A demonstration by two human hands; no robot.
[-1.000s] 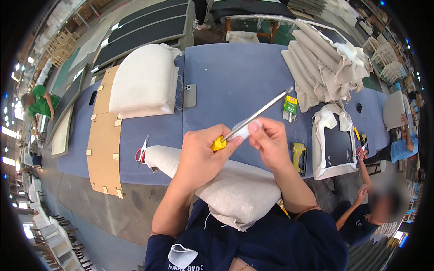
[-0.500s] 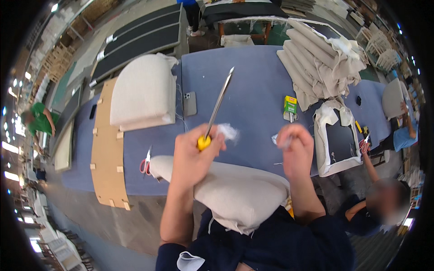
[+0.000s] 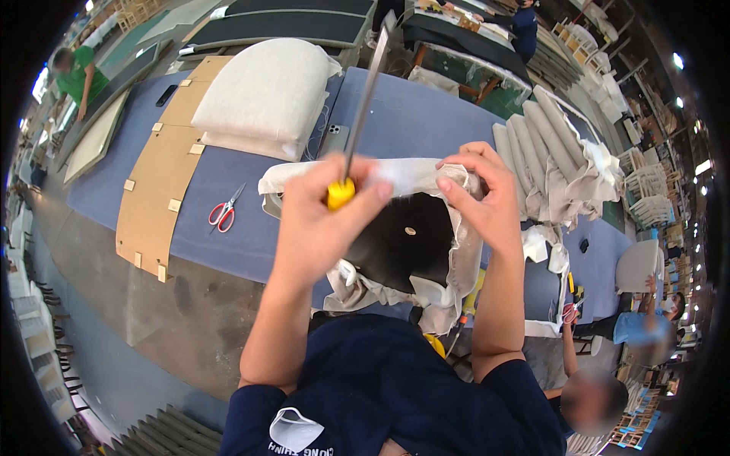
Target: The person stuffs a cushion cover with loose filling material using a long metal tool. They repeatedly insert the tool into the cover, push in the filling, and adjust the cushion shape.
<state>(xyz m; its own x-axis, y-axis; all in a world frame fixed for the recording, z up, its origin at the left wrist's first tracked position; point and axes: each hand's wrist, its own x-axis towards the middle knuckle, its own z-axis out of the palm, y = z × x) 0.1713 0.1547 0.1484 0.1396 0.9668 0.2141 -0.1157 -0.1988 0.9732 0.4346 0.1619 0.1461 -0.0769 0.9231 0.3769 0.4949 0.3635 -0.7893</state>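
Head view: the seat lies at the near edge of the table, black underside up, probably so that the panel and its cloth rim face the person, within reach of both hands. Loose cloth bunches along its near side, while its far edge runs behind the hands.

The left hand is curled firmly around the yellow handle of a tool, whose metal shank points up and away; that angle likely keeps the tip clear of the cloth. White fluff (blurred, so its outline is vague) shows at the left thumb, seemingly pinched there beside the handle. The right hand is half curled at the seat's far right corner, thumb and fingers bent toward each other with a small gap; it seems to touch the rim, but I cannot tell whether it grips any of it.

Scissors lie left of the seat, handles toward the person, a handy way round for picking up. Further left a brown board lies flat, and a pale cushion rests toward the far side, both perhaps set there to leave working room. A phone lies just right of the cushion.
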